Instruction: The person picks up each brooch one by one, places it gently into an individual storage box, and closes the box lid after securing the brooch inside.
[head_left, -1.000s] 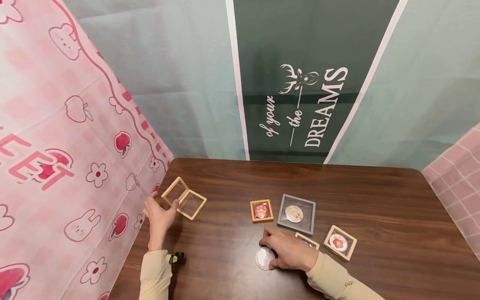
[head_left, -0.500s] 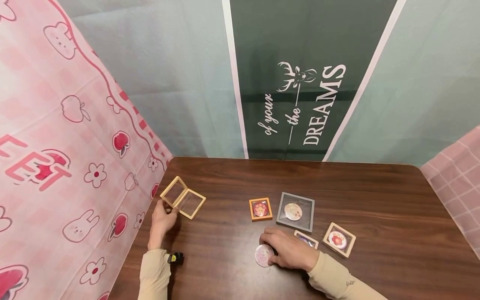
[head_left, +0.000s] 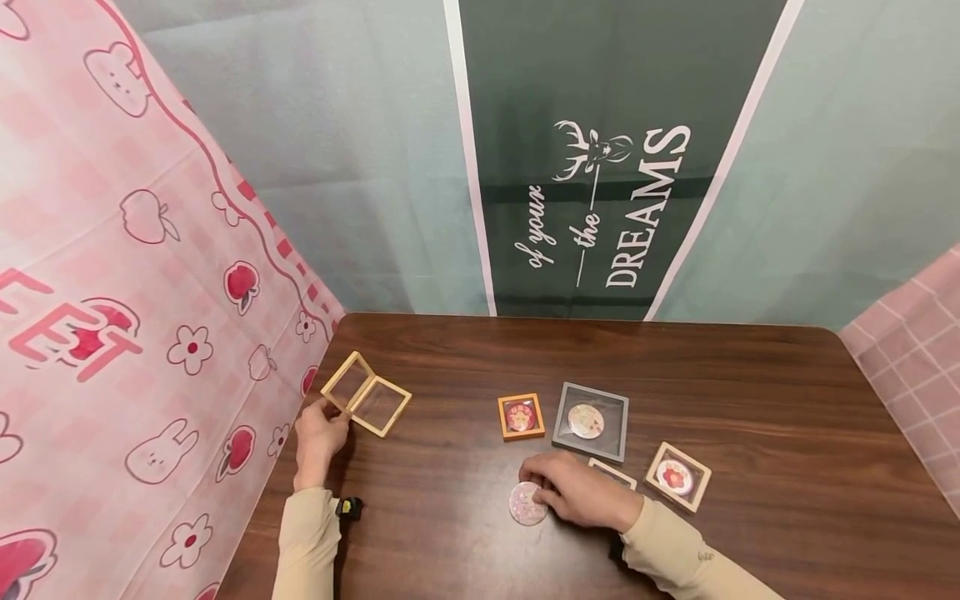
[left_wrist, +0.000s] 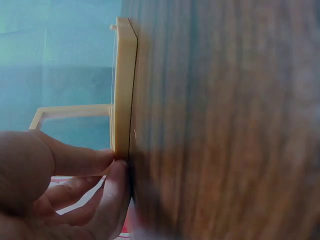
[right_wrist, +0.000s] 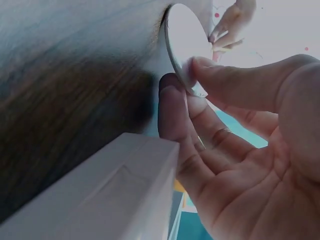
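A pale yellow display frame [head_left: 397,415] with clear panes stands unfolded like a book on the left of the table. My left hand [head_left: 318,437] pinches it near the hinge at its close corner; in the left wrist view, thumb and forefinger meet at the end of its edge [left_wrist: 125,90]. My right hand [head_left: 585,492] holds a flat round pink badge [head_left: 525,504] by its rim, just in front of the other frames. Seen from the right wrist, the badge [right_wrist: 187,40] is a thin disc gripped between thumb and fingers, tilted close over the table.
An orange frame [head_left: 522,435] with a red badge and a larger grey frame [head_left: 611,417] lie behind my right hand. A pale frame [head_left: 612,471] is partly hidden by that hand. Farther right lies a beige frame [head_left: 703,493] with a red-flower badge. Fabric hangings border the table [head_left: 450,517].
My left hand has drawn back from spanning the yellow frame to pinching its near corner. My right hand keeps the pink badge, moved very slightly.
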